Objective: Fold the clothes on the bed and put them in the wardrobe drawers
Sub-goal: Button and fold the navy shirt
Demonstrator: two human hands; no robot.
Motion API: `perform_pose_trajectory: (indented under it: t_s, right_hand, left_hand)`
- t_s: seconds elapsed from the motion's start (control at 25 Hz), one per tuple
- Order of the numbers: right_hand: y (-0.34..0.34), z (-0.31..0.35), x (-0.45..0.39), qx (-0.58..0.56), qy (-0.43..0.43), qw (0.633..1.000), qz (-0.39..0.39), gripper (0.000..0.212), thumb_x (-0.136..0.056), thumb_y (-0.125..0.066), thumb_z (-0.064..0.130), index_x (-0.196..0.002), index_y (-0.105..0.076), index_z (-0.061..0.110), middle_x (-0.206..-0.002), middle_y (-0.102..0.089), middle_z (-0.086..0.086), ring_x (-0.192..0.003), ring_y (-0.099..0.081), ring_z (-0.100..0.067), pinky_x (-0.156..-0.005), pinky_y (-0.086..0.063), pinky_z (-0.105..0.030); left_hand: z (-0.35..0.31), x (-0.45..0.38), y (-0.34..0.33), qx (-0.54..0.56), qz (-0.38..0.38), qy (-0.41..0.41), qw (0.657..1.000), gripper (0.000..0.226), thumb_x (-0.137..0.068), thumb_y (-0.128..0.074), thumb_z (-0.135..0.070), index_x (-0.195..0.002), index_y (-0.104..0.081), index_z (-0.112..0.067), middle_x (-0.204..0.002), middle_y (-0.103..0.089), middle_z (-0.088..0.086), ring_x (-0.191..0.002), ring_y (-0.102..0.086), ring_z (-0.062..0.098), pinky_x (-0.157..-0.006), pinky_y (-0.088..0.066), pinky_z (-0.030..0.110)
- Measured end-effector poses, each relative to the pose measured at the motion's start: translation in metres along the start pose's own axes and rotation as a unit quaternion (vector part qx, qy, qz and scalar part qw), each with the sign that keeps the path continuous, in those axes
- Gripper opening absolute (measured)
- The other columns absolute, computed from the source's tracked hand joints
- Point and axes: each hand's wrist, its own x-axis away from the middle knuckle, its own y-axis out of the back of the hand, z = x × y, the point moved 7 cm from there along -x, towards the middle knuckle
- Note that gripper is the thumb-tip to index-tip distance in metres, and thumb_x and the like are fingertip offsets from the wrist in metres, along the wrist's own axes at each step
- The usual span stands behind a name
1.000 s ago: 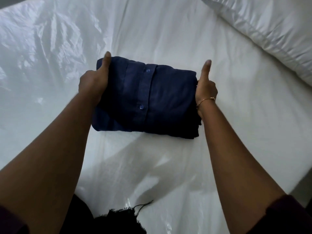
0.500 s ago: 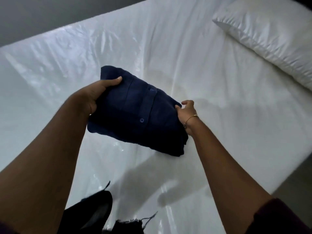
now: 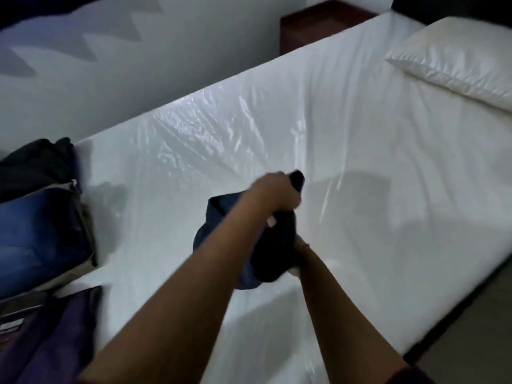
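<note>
The folded navy shirt (image 3: 274, 250) is lifted off the white bed (image 3: 360, 167) and held between both hands above the mattress middle. My left hand (image 3: 275, 194) grips its upper edge from above, fingers curled over the fabric. My right hand (image 3: 300, 246) holds the lower side from underneath and is mostly hidden behind the shirt. The frame is motion-blurred.
A stack of clothes lies at the bed's left end: a dark garment (image 3: 36, 164), blue jeans (image 3: 41, 236) and a purple garment (image 3: 55, 336). A white pillow (image 3: 457, 59) sits at the top right. A dark wooden nightstand (image 3: 318, 23) stands behind the bed by the wall.
Both hands have picked the folded shirt up off the sheet and turned it on edge. The view swung left and up, bringing the clothes stack and wall into sight.
</note>
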Motion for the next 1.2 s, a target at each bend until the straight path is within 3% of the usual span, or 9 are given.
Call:
perform_pose_trajectory:
  t_s: [0.16,0.24,0.32,0.44,0.56,0.64,0.72,0.92,1.2]
  right_hand:
    - [0.083,-0.021,0.025,-0.276,0.035,0.956,-0.089,0.059,-0.098,-0.027,0.052,-0.129,-0.048,0.007,-0.098,-0.059,-0.015,-0.088,-0.056,-0.03,-0.07,-0.044,-0.039]
    - [0.127,-0.026,0.049,-0.23,0.061,0.96,-0.148,0.061,-0.094,-0.026,0.062,-0.118,-0.05,0.012,-0.107,-0.059,-0.014,-0.098,-0.057,-0.032,-0.082,-0.047,-0.042]
    - [0.151,-0.022,0.07,-0.082,0.097,0.965,-0.228,0.06,-0.089,-0.034,0.066,-0.119,-0.047,0.017,-0.117,-0.057,-0.009,-0.107,-0.057,-0.03,-0.093,-0.048,-0.043]
    - [0.141,-0.006,0.071,0.092,0.146,0.952,-0.254,0.075,-0.082,-0.052,0.063,-0.141,-0.031,0.021,-0.134,-0.044,-0.002,-0.122,-0.047,-0.026,-0.102,-0.041,-0.037]
    - [0.127,-0.006,0.057,0.287,0.133,0.905,-0.286,0.079,-0.081,-0.056,0.06,-0.143,-0.029,0.017,-0.139,-0.036,-0.009,-0.126,-0.041,-0.033,-0.105,-0.037,-0.04]
    - [0.129,-0.007,0.056,0.312,0.127,0.884,-0.324,0.073,-0.083,-0.058,0.054,-0.139,-0.033,0.014,-0.135,-0.034,-0.012,-0.12,-0.046,-0.035,-0.1,-0.041,-0.039]
    - [0.127,-0.013,0.053,0.262,0.138,0.899,-0.324,0.068,-0.083,-0.062,0.049,-0.136,-0.04,0.012,-0.133,-0.04,-0.011,-0.114,-0.052,-0.032,-0.095,-0.045,-0.037]
    - [0.109,-0.034,0.057,-0.031,0.136,0.97,-0.197,0.037,-0.082,-0.07,0.035,-0.108,-0.064,0.01,-0.106,-0.068,-0.01,-0.094,-0.065,-0.026,-0.074,-0.054,-0.033]
    - [0.043,-0.089,0.075,-0.071,0.087,0.988,-0.11,0.058,-0.065,-0.076,0.048,-0.109,-0.068,0.011,-0.107,-0.07,-0.013,-0.1,-0.065,-0.032,-0.086,-0.053,-0.042]
  left_hand:
    - [-0.024,0.009,-0.104,0.112,0.063,-0.073,0.989,0.056,-0.091,-0.057,-0.022,-0.138,-0.031,-0.006,-0.125,-0.053,0.016,-0.111,-0.054,0.033,-0.081,-0.046,0.033]
    - [-0.022,0.011,-0.121,0.269,0.069,-0.118,0.953,0.047,-0.09,-0.059,-0.015,-0.133,-0.043,-0.006,-0.115,-0.061,0.015,-0.104,-0.06,0.031,-0.09,-0.05,0.039]
    - [0.006,0.01,-0.102,0.313,-0.095,-0.14,0.935,0.028,-0.09,-0.057,-0.009,-0.118,-0.059,-0.007,-0.104,-0.067,0.011,-0.097,-0.064,0.026,-0.09,-0.05,0.036]
    - [0.084,0.013,-0.062,0.144,-0.364,-0.032,0.919,0.031,-0.089,-0.056,-0.018,-0.117,-0.059,-0.006,-0.114,-0.061,0.015,-0.11,-0.054,0.032,-0.093,-0.04,0.037]
    - [0.157,-0.004,-0.075,0.205,-0.257,0.102,0.939,0.055,-0.092,-0.05,-0.044,-0.135,-0.045,-0.009,-0.134,-0.049,0.018,-0.125,-0.042,0.037,-0.104,-0.035,0.046]
    - [0.163,-0.011,-0.1,0.325,-0.127,0.092,0.933,0.06,-0.091,-0.041,-0.06,-0.132,-0.048,-0.018,-0.132,-0.053,0.012,-0.121,-0.048,0.034,-0.103,-0.039,0.045]
    - [0.156,-0.012,-0.109,0.371,-0.077,0.05,0.924,0.057,-0.086,-0.045,-0.065,-0.125,-0.054,-0.024,-0.119,-0.059,0.003,-0.11,-0.055,0.026,-0.096,-0.045,0.039]
    - [0.163,-0.007,-0.105,0.403,-0.102,0.056,0.908,0.034,-0.095,-0.045,-0.046,-0.098,-0.06,-0.015,-0.099,-0.062,0.005,-0.089,-0.057,0.022,-0.074,-0.044,0.03]
    - [0.23,0.07,-0.094,0.521,-0.113,0.097,0.841,0.03,-0.097,-0.047,-0.037,-0.105,-0.061,-0.012,-0.097,-0.064,0.004,-0.089,-0.06,0.021,-0.077,-0.046,0.031]
